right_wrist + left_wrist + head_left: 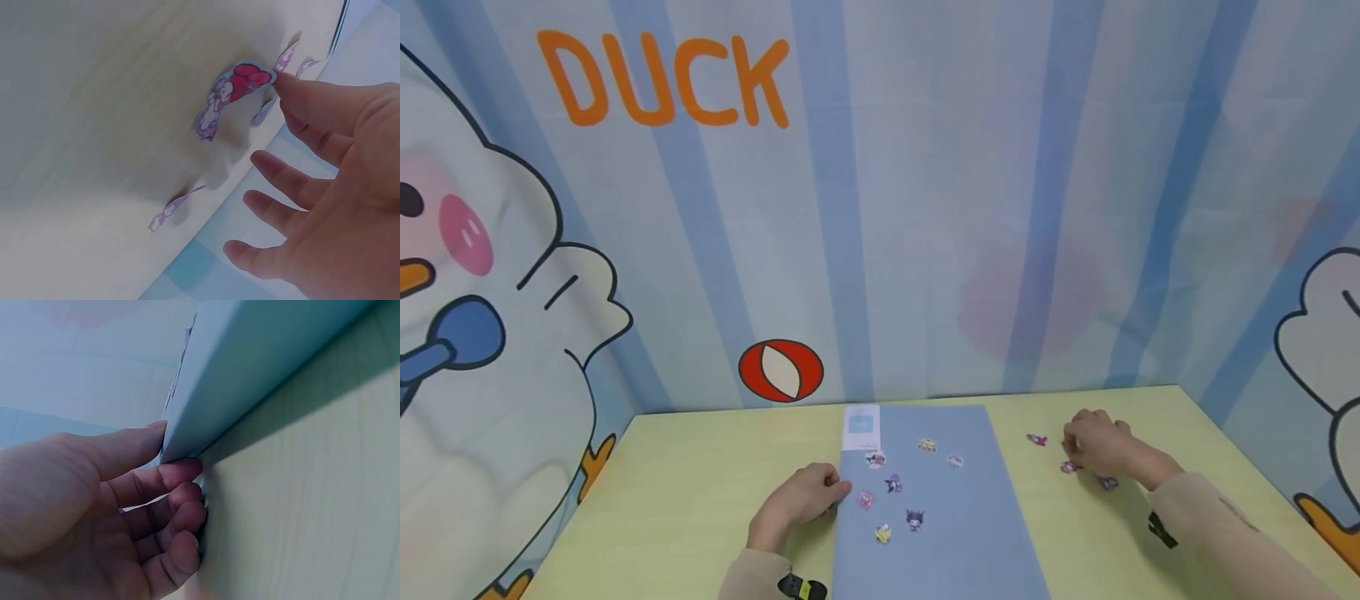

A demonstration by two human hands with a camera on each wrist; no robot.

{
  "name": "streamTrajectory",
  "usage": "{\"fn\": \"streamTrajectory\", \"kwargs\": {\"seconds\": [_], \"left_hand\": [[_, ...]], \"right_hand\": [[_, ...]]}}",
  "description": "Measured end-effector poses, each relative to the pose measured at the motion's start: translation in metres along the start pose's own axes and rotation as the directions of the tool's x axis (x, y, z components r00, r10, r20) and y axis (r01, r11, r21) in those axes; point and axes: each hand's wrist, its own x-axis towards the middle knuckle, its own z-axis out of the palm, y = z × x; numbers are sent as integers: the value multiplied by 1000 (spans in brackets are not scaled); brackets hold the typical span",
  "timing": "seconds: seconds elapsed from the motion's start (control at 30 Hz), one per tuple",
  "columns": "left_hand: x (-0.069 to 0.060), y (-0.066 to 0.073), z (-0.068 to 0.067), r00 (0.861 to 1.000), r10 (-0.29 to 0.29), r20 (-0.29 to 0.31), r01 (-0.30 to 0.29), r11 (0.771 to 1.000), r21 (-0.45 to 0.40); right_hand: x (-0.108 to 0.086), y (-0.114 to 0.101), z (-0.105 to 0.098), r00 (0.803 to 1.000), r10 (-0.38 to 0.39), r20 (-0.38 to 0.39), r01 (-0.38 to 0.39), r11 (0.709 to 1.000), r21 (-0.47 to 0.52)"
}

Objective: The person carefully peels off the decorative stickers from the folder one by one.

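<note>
My left hand (pixel 805 493) pinches the left edge of a blue sheet (pixel 958 533). In the left wrist view the thumb lies on its upper face, the forefinger under the edge, and the edge of the sheet (pixel 250 375) stands off the table. Several small cartoon stickers, among them a dark purple one (pixel 914 521) and a yellow one (pixel 883 533), lie on the sheet. Over the table's right side, my right hand (pixel 1101 443) holds a sticker with a red top (pixel 240 84) between thumb and forefinger; the other fingers are spread.
A white card with a blue square (pixel 861 427) lies at the sheet's top left corner. Loose stickers lie near the right hand, one pink (pixel 1037 439), another purple (pixel 1108 482). Behind the pale yellow table (pixel 700 467) hangs a striped curtain (pixel 910 208) with duck drawings.
</note>
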Motion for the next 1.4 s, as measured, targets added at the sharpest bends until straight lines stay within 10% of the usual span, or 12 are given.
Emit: {"fn": "streamTrajectory", "kwargs": {"seconds": [1.4], "left_hand": [[-1,3,-1,1000,-4,-14,4,1000,-11]], "right_hand": [[68,-126,33,982,-183,-57,187,978,95]]}}
